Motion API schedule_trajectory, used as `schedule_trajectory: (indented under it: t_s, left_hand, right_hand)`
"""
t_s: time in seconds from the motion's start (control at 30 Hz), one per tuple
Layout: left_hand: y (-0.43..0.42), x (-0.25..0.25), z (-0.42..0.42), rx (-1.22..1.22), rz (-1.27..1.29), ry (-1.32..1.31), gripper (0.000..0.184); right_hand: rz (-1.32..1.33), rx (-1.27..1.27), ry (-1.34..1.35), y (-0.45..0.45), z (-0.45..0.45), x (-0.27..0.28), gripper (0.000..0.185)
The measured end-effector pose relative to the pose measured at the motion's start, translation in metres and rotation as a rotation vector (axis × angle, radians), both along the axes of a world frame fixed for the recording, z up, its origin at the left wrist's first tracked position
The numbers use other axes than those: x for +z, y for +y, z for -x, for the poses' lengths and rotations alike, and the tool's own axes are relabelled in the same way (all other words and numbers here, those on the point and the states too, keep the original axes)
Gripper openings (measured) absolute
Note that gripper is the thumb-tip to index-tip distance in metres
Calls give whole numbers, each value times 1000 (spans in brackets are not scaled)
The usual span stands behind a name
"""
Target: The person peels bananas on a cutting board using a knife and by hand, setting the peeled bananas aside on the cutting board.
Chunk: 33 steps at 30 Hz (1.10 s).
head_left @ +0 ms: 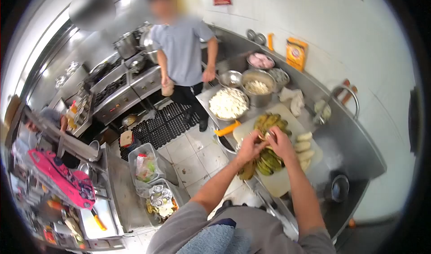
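My left hand (pixel 251 147) and my right hand (pixel 280 144) meet over a pale cutting board (pixel 280 186). Fingers of both hands are closed around a banana (pixel 268 136), mostly hidden by them; a small pale yellow part shows. Just beyond my hands lies a bunch of green-yellow bananas (pixel 273 120). More green bananas (pixel 268 163) lie nearer to me, below my hands. To the right of my right hand, several peeled bananas (pixel 305 145) form a row along the board.
Left of the board are a yellow-handled tool (pixel 227 129) and a bowl of white chopped pieces (pixel 228 103). Behind stand a deep pot (pixel 259 97), a faucet (pixel 354 103) and a cloth (pixel 294 100). Waste bins (pixel 168 166) stand on the floor. A person in grey (pixel 182 52) stands beyond.
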State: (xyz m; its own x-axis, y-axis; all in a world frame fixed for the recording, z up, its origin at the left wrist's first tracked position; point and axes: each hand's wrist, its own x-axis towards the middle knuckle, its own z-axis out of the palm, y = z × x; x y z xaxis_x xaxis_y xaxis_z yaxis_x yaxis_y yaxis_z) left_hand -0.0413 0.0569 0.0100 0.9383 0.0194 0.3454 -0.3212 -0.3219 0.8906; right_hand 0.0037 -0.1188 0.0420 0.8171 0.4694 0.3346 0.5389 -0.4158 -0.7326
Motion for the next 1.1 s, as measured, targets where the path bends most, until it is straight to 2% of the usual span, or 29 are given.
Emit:
schedule_trajectory:
  t_s: [0.07, 0.13, 0.2, 0.23, 0.27, 0.37, 0.57, 0.67, 0.77, 0.87, 0.97, 1.1]
  left_hand:
    - [1, 3, -1, -2, -53, -12, 27]
    - [-1, 5, 1, -39, -4, 46, 27]
    - [-1, -7, -2, -80, 65, 75, 28]
    - [-2, -8, -3, -89, 84, 73, 28]
    - [-8, -11, 0, -61, 136, -42, 27]
    - [-4, -11, 4, -77, -5, 20, 29]
    - [-1, -9, 3, -73, -4, -66, 27]
    - [3, 1, 8, -84, -78, -51, 25]
    - [8, 13, 9, -121, -213, -23, 23]
    - [11, 14, 7, -177, -306, -62, 21]
    - [9, 12, 9, -190, -302, -54, 19]
    - [10, 13, 10, -186, -275, -75, 16]
  right_hand:
    - [-58, -37, -284, 8, 4, -2, 26]
    - [-32, 18, -172, 7, 3, 1, 27]
    - [0, 40, -271, 4, -5, -14, 26]
    - [21, 55, -208, 0, -4, -8, 26]
    - [40, 77, -148, -5, -3, -2, 25]
    - [103, 120, -94, -12, -2, 6, 23]
    - [-45, 35, -257, -1, -9, -15, 24]
    - [-76, 50, -205, 1, -16, -23, 25]
    - [-61, 123, -19, -7, -9, -2, 29]
    - [166, 170, 24, -17, -4, 16, 35]
    - [91, 186, -134, -16, -3, 2, 39]
    - [68, 64, -158, -9, 0, -6, 40]
